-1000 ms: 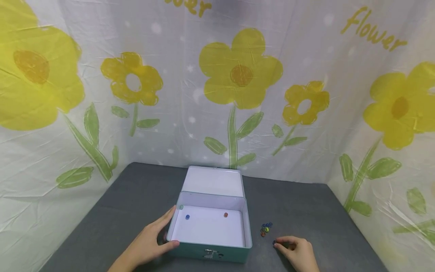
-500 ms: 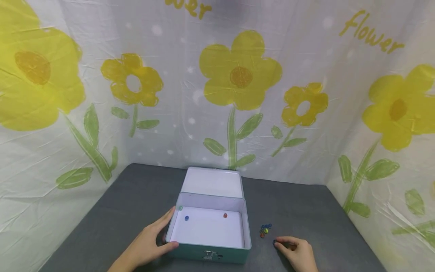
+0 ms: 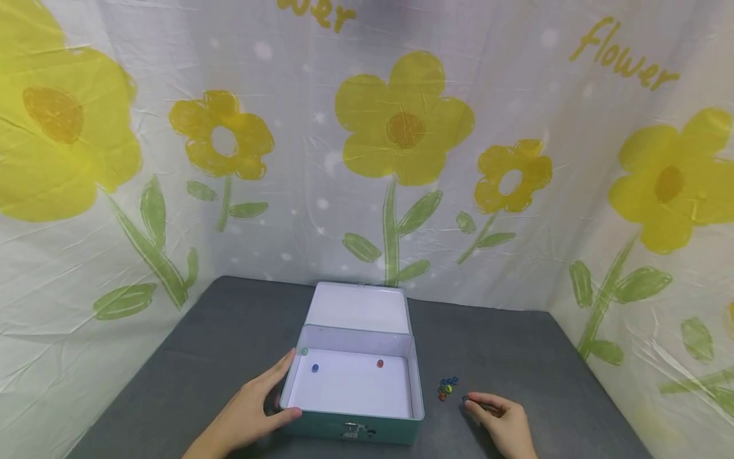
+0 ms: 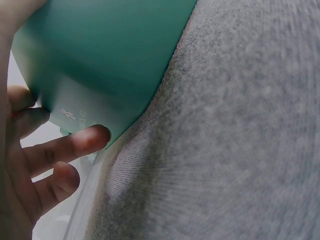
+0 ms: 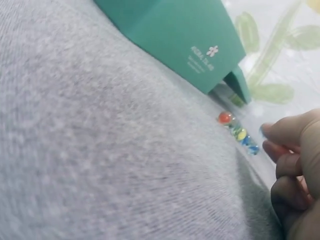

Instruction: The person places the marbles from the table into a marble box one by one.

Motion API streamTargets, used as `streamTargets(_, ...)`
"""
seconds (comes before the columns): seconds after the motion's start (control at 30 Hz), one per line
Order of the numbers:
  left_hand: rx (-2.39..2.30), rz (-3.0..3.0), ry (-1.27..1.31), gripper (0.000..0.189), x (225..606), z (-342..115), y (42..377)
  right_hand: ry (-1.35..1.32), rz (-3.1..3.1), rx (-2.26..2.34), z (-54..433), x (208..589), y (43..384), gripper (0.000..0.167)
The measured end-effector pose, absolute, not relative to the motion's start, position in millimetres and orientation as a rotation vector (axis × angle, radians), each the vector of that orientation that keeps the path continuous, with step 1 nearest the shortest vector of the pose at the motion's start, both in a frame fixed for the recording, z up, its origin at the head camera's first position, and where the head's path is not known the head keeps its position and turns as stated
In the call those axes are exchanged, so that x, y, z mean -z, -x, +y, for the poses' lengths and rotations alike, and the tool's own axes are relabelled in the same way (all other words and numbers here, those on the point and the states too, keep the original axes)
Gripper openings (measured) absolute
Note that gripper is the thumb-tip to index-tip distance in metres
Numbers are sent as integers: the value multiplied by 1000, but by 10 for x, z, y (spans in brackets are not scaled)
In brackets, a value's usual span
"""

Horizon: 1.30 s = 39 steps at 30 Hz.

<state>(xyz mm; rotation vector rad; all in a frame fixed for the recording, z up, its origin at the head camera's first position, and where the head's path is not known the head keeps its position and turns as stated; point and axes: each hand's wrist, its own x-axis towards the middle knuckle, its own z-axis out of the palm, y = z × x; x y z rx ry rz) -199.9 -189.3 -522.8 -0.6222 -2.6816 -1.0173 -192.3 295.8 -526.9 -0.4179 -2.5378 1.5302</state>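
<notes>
A green tin box (image 3: 355,426) with a white inside stands with its lid (image 3: 361,307) tipped back. Inside lie a blue marble (image 3: 315,368), a red-orange marble (image 3: 380,363) and a pale green marble (image 3: 304,351). My left hand (image 3: 246,408) rests against the box's left side, thumb on the near rim; the left wrist view shows its fingers spread along the green wall (image 4: 110,55). To the right of the box, my right hand (image 3: 504,421) pinches a dark bluish marble (image 3: 465,398) between thumb and forefinger. Its other fingers are curled.
A small cluster of marbles, with blue ones (image 3: 450,381), a yellow-green one (image 3: 448,389) and an orange one (image 3: 442,396), lies between the box and my right hand. Dark grey cloth (image 3: 504,344) covers the table. Behind hangs a flower-printed curtain (image 3: 298,210).
My right hand has lifted slightly and moved a little away from me with the marble in its fingertips. The left hand and the box have stayed in place.
</notes>
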Motion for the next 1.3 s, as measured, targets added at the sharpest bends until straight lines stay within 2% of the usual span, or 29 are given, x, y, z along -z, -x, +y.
streamTargets(0.43, 1005, -2648, 643, 99, 5248, -1874, 1994, 329, -2453, -1559, 2833, 5170, 1925, 25)
streamTargets(0.93, 1034, -2671, 616, 98, 5231, -1889, 2010, 133, -2338, -1574, 2687, 4992, 2081, 15)
streamTargets(1.3, 1015, -2654, 625, 99, 5226, -1884, 1990, -53, -2249, -1638, 2482, 4837, 2176, 15)
